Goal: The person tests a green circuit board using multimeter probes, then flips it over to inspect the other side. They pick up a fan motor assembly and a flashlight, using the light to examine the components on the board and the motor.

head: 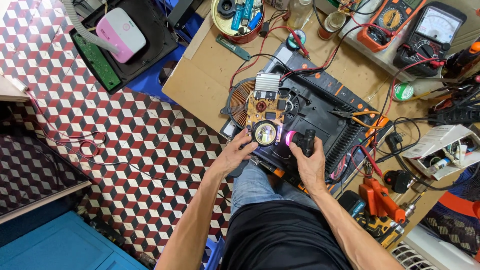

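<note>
Seated at a cluttered wooden desk (200, 85), the person is gripping a small black torch with a glowing pink head (300, 140) in the right hand (310, 162), its fingers clamped round the barrel, while the left hand (235, 152) is pinching the rim of a round black-framed magnifying lens (265, 133) and holding it over the near edge of an orange circuit board with a ribbed silver heat sink (263, 105). The board is lying just beyond both hands, partly over a copper-wound flat coil (239, 102) in an opened black appliance casing (320, 120), with red and black probe leads (300, 55) trailing across it. A judgement: the lens could slip and knock the board's components if the pinch loosens, and the loose leads nearby could be snagged by a wrist, dragging the orange multimeter (387, 22) toward the work.
</note>
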